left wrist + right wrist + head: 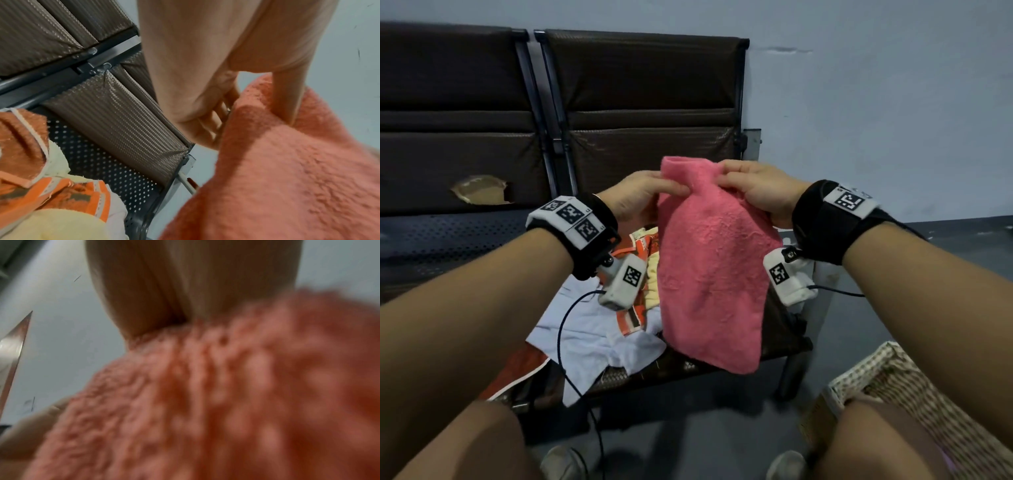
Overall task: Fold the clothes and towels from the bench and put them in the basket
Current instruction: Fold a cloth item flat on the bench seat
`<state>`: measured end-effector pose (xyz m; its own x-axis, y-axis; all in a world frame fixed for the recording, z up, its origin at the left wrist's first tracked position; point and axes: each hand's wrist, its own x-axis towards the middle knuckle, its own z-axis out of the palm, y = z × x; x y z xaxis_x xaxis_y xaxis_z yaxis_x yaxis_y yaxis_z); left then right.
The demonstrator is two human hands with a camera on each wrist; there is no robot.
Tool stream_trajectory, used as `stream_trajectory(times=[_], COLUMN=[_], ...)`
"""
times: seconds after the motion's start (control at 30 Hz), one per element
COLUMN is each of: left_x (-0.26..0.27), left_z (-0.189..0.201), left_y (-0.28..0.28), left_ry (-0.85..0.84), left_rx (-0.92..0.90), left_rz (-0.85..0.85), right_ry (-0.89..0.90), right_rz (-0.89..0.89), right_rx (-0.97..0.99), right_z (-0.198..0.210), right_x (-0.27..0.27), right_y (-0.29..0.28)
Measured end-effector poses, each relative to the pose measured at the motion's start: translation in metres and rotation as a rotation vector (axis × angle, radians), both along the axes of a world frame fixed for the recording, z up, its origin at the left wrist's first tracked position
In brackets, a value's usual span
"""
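A pink towel (714, 267) hangs folded in the air above the bench seat (448, 236). My left hand (640, 195) pinches its upper left edge, thumb in front and fingers behind. My right hand (753, 190) pinches the upper right edge close beside it. In the left wrist view the towel (287, 178) fills the lower right, with my thumb and fingers (205, 126) round its top. In the blurred right wrist view the towel (205, 394) covers most of the picture below my right palm (195, 280). A woven basket (900, 387) stands on the floor at lower right.
On the bench under the towel lie an orange patterned towel (635, 246), a pale yellow cloth (652, 284), a light blue garment (592, 329) and a red-orange piece (517, 366). The brown padded backrests (640, 96) stand against a grey wall. My knees and shoes show at the bottom.
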<state>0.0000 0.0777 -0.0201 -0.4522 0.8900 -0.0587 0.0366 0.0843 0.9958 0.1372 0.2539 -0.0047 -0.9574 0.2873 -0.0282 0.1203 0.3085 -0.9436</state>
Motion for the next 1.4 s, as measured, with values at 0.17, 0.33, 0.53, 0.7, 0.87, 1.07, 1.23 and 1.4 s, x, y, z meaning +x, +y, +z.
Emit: stream_trajectory(times=[0.17,0.33,0.53,0.7,0.87,1.07,1.23,1.4], left_x=[-0.023,-0.046,-0.072,-0.071,-0.050,-0.027,-0.024,-0.038], left_z=[-0.013,-0.018,0.023,0.011,-0.073,-0.152,-0.162,-0.180], left_y=[0.022,0.054,0.068,0.045,0.004,-0.026,-0.021,0.006], left_ry=[0.188,0.433,0.400,0.381,0.363,0.209,0.058,0.131], left_rx=[0.010,0.021,0.304,0.282,-0.065,-0.498,-0.681,-0.535], left_rz=[0.179,0.422,0.524,0.536,0.351,-0.053,-0.153,0.053], right_ry=[-0.378,-0.268,0.259,0.282,-0.041,-0.478,-0.635,-0.567], right_rz=[-0.165,-0.415,-0.619,-0.538,-0.272,0.025,0.012,-0.234], right_rx=[0.469,0.483,0.486,0.555,0.515,0.358,0.020,0.023], right_z=[-0.004,-0.017,0.000,-0.011,-0.079,-0.151,-0.179,-0.192], right_x=[0.000,-0.020,-0.051,-0.042,-0.009,0.026,0.028,0.007], right_y=[0.032,0.053,0.057,0.048,0.038,0.020,0.014,0.030])
